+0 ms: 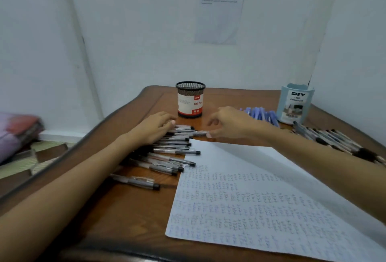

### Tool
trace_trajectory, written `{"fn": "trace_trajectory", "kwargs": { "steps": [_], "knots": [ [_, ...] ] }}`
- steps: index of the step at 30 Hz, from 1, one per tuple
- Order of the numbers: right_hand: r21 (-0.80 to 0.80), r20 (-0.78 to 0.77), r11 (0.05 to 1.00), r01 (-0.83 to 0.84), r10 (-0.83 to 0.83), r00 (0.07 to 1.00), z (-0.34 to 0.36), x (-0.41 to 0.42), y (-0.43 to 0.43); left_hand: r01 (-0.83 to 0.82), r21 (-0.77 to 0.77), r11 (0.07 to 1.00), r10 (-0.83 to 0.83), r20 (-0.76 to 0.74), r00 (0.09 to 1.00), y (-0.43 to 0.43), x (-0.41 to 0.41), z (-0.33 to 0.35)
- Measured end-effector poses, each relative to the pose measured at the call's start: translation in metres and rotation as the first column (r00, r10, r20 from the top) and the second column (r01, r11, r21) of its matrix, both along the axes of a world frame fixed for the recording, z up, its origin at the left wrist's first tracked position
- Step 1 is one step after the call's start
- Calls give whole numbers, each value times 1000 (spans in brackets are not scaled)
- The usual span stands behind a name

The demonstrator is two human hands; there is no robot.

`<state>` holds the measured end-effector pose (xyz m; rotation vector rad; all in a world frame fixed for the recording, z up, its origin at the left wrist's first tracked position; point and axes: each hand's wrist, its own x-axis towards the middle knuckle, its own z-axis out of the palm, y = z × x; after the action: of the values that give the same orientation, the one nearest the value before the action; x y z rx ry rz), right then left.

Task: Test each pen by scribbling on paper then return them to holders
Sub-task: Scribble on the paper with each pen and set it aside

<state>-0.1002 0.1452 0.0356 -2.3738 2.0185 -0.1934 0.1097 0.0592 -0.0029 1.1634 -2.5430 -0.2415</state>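
My right grip (211, 134) pinched one pen (200, 133) near the worktop's far edge; my left hand (155, 128) lay flat, open, on the pile (171, 148). Pulling could scatter neighbours.

Colours on a brown wooden table (129, 209)

Black mesh pen holder (190, 99) with a white-and-red label; pale blue desk organizer (295, 104) with black lettering; blue pens (262, 113); clear grey pens with black caps (173, 146); white sheet of paper (261, 199) covered in rows of blue and grey scribbles.
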Motion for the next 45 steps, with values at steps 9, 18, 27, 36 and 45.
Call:
{"fn": "trace_trajectory", "kwargs": {
  "steps": [9,18,27,36,45],
  "knots": [
    [7,595,1000,10,-12,803,-7,-23,-2,-6,32,999,4,55,998,-3,-1,-4],
    [-231,963,951,207,193,190,3,-33,18,0,2,1000,0,86,996,5,-4,-1],
    [119,993,987,111,-121,5,-1,-34,21,101,8,995,-101,88,991,15,-21,-6],
    [-13,936,999,38,-1,351,5,-24,28,110,27,994,-111,74,991,13,-19,-8],
    [79,962,997,20,-81,260,5,-22,31,106,30,994,-108,82,991,11,-18,-9]
  ]
}}
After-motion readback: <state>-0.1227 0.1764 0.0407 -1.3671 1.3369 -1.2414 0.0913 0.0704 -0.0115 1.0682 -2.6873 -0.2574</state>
